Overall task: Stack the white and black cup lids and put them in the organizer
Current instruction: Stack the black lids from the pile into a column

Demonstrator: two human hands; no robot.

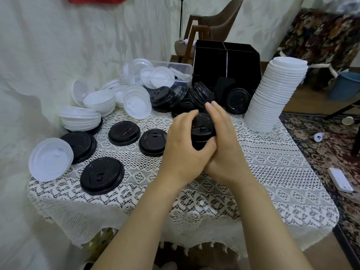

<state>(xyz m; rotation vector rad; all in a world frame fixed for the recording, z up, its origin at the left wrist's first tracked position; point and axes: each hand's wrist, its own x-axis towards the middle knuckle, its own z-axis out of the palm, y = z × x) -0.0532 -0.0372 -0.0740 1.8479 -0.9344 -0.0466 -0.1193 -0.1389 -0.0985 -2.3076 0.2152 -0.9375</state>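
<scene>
A short stack of black cup lids (pixel 202 129) stands on the lace-covered table between my hands. My left hand (pixel 183 147) grips its left side, with fingers curled over the top and the thumb in front. My right hand (pixel 224 137) presses flat against the stack's right side with straight fingers. The black organizer (pixel 226 61) stands at the back of the table. A tall leaning stack of white lids (pixel 272 94) stands to its right. Loose black lids (pixel 102 175) and a single white lid (pixel 50 159) lie on the left.
Piles of white lids (pixel 79 117) and black lids (pixel 187 96) crowd the back left, next to a clear plastic container (pixel 175 69) holding more lids. A chair (pixel 220 22) stands behind the table. The floor on the right has a patterned carpet (pixel 331 152).
</scene>
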